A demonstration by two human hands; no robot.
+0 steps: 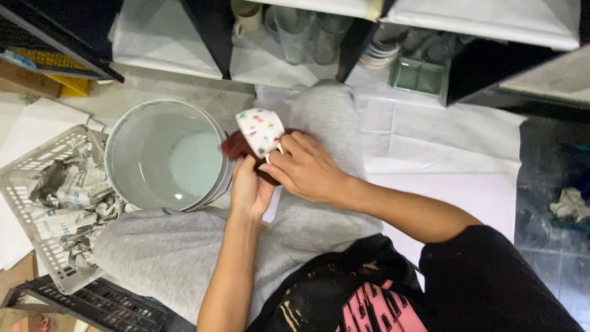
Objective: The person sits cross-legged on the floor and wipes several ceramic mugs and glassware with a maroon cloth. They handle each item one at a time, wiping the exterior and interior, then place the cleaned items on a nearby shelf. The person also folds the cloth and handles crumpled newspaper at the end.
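1. Right hand grips a white cup with coloured spots, fingers closed on its handle side; cup tilted, held over the lap.
2. Left hand closed on a dark red cloth, pressed against the cup.
3. Grey bucket of water just left of the cup.
4. Basket of crumpled newspaper beside the bucket.
5. Glasses on the shelf above.
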